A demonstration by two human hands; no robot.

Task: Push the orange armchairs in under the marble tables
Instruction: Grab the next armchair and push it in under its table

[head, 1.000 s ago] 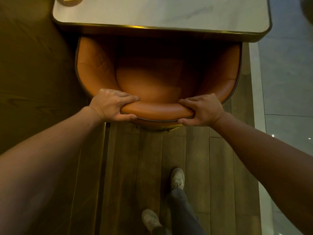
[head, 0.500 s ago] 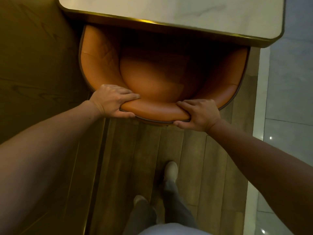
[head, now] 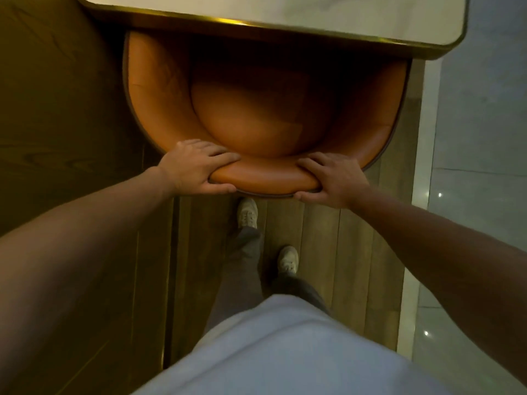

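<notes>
You are gripping the padded back rim of the orange armchair point(head: 256, 115) with both hands. Your left hand point(head: 196, 166) is curling its fingers over the top with the thumb underneath, and your right hand point(head: 333, 181) is clamping the rim likewise. The chair's front is sitting under the brass-edged marble table point(head: 313, 12), its back projecting over the plank floor point(head: 356, 252).

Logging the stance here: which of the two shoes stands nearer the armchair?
The left shoe, its toe almost under the backrest of the orange armchair; the right shoe stands farther back on the wooden floor.
</notes>
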